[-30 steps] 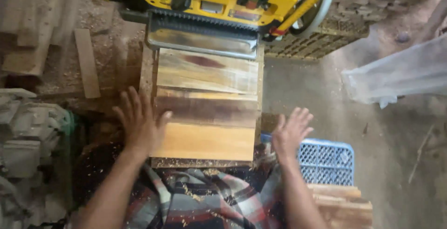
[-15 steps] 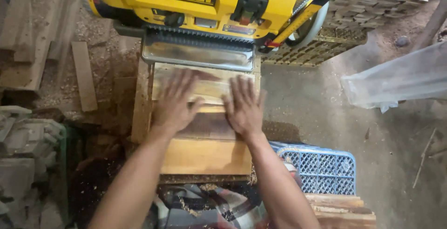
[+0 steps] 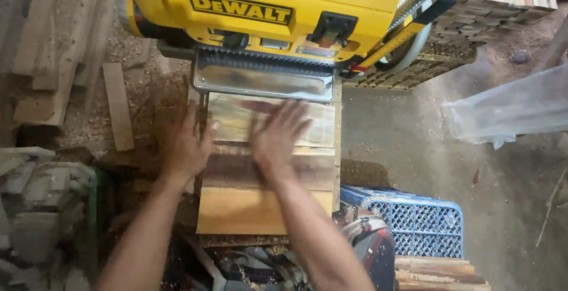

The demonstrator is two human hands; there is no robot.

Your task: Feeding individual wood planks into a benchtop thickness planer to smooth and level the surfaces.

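Wood panel (image 3: 266, 172) lies on planer's outfeed table (image 3: 338, 149)

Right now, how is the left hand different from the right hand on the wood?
The left hand sits at the left edge of the wooden board, partly off it; the right hand lies flat in the middle of the board. The left hand looks sharp; the right hand is blurred. The right hand's fingers reach nearer the yellow planer than the left hand's. Both are bare, open and palm down.
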